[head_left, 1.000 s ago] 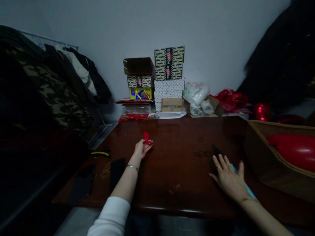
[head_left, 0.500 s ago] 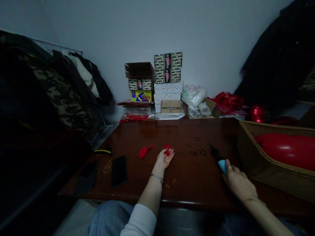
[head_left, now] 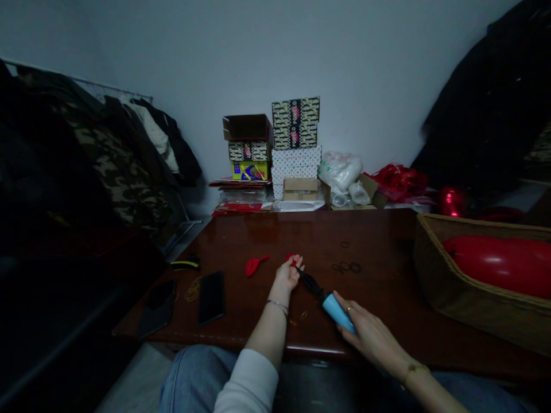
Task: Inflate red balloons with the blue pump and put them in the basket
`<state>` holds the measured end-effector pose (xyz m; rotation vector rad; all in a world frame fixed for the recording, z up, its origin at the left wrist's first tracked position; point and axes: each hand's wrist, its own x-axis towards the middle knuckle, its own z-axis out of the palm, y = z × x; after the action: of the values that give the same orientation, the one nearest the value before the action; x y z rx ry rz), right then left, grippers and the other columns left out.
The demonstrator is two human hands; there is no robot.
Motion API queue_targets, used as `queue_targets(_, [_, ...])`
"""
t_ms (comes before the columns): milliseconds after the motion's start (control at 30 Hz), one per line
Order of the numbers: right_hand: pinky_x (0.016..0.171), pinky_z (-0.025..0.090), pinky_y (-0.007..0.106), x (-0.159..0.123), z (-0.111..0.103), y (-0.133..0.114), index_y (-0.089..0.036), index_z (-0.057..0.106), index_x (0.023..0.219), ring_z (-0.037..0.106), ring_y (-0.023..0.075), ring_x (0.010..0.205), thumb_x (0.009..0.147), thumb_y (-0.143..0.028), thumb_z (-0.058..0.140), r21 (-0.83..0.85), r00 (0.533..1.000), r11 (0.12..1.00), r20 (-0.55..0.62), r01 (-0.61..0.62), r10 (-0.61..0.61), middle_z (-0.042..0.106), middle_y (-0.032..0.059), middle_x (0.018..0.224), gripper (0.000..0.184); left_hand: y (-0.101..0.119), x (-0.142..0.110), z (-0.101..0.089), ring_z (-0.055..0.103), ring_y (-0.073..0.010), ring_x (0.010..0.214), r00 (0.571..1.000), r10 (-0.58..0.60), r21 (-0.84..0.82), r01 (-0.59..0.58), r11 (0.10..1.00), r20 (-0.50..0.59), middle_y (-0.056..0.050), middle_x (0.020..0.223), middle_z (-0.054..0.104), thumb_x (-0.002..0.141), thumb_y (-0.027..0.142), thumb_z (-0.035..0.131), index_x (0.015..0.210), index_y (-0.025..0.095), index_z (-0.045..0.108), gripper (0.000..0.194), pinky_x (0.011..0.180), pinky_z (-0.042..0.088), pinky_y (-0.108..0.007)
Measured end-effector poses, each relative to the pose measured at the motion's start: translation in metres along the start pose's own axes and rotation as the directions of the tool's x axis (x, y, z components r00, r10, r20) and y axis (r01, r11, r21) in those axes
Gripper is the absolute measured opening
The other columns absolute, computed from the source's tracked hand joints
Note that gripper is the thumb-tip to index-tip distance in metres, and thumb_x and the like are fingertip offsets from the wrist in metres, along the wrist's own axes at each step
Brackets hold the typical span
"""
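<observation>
My left hand (head_left: 289,273) is closed on a limp red balloon (head_left: 291,258) above the middle of the table, its fingers curled around the neck. In my right hand (head_left: 365,331) is a hand balloon pump (head_left: 337,311) with a light blue barrel and a black tapered nozzle. The nozzle tip reaches the balloon at my left fingers; whether it sits inside the neck is hidden. A second flat red balloon (head_left: 255,265) lies to the left of my left hand. Several dark rings (head_left: 345,267) lie beyond the pump.
A wicker basket (head_left: 434,269) with an inflated red balloon (head_left: 495,261) stands at the right. Two dark flat devices, one a tablet-like slab (head_left: 211,298), lie left beside yellow rubber bands (head_left: 193,290) and a yellow-edged tool (head_left: 186,264). Stacked boxes (head_left: 295,163) stand behind the table.
My right hand has brought the pump leftward from beside the basket, so its nozzle now meets the balloon at my left hand. My left hand stays nearly in place, its fingers more curled.
</observation>
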<state>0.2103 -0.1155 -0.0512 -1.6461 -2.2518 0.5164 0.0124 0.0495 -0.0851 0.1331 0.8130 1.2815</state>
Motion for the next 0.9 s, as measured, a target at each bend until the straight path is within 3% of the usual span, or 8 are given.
queue_targets(367, [0.091,0.041,0.034,0.003,0.0,-0.004,-0.024,0.024,0.141,0.054,0.0217,0.108,0.079,-0.033,0.042,0.015,1.0,1.0,-0.028,0.009,-0.008,0.052,0.0079,0.125,0.065,0.001,-0.007,-0.003,0.063,-0.0205,0.097,0.999,0.038,0.029,-0.037,0.999,-0.004,-0.012,0.105,0.063,0.084,0.011,0.05,0.083,0.013,0.057,0.007,0.084,0.051,-0.038])
queue_targets(533, [0.09,0.041,0.034,0.004,-0.001,-0.009,-0.024,0.022,0.141,0.055,0.0217,0.107,0.081,-0.034,0.041,0.039,1.0,0.999,-0.017,0.008,-0.008,0.052,0.008,0.123,0.064,0.003,-0.009,-0.008,0.064,-0.0191,0.096,0.998,0.064,0.055,-0.063,0.997,-0.024,-0.012,0.104,0.064,0.084,0.012,0.051,0.084,0.014,0.057,0.007,0.08,0.052,-0.032])
queue_targets(733, [0.091,0.04,0.034,0.006,0.001,-0.009,-0.023,0.021,0.141,0.054,0.0222,0.107,0.08,-0.035,0.041,0.058,1.0,0.998,0.012,-0.002,0.001,0.052,0.0083,0.123,0.065,0.001,-0.008,-0.014,0.065,-0.019,0.092,0.999,0.035,0.051,-0.036,0.998,0.022,-0.012,0.105,0.064,0.084,0.015,0.052,0.087,0.014,0.057,0.006,0.079,0.053,-0.035])
queue_targets(900, [0.091,0.039,0.034,0.009,0.001,-0.015,-0.023,0.021,0.141,0.054,0.0218,0.107,0.081,-0.035,0.04,0.065,1.0,0.998,0.026,-0.007,0.005,0.051,0.0085,0.122,0.064,-0.005,-0.012,-0.016,0.065,-0.0176,0.092,1.0,-0.006,0.048,0.004,0.999,0.026,-0.011,0.105,0.065,0.083,0.018,0.056,0.09,0.014,0.059,0.009,0.075,0.052,-0.028])
